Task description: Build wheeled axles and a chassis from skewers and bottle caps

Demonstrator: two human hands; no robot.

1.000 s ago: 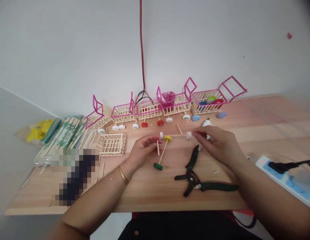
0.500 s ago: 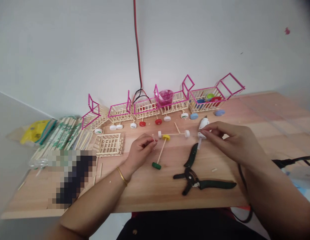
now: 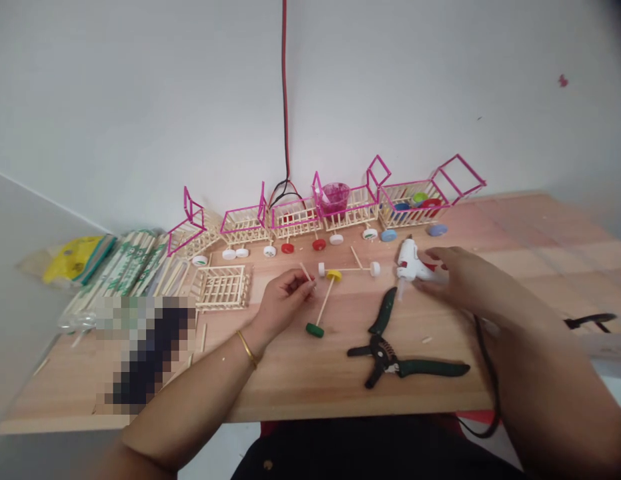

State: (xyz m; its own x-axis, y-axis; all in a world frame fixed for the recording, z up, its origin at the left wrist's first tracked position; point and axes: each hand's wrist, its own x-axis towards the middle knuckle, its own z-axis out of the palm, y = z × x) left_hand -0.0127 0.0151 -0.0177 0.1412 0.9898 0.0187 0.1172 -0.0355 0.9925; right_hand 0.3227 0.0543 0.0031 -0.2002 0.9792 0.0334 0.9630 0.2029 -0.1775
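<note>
A white plastic glue gun (image 3: 409, 257) is now reached by the parted right hand (image 3: 453, 275), its use seemingly enabled; a thin pale wooden stick (image 3: 305, 271) is pinched by the left hand (image 3: 286, 293).

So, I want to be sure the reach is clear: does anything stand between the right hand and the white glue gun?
Nothing visible does. The right hand is right at the glue gun, its fingers about the handle. The green-handled cutters lie nearer the body, outside that gap.

A slim gold-coloured bangle (image 3: 247, 349) rings the left wrist (image 3: 255, 339); black clothing (image 3: 380, 450) below bears one round, brownish button (image 3: 268, 465).
</note>
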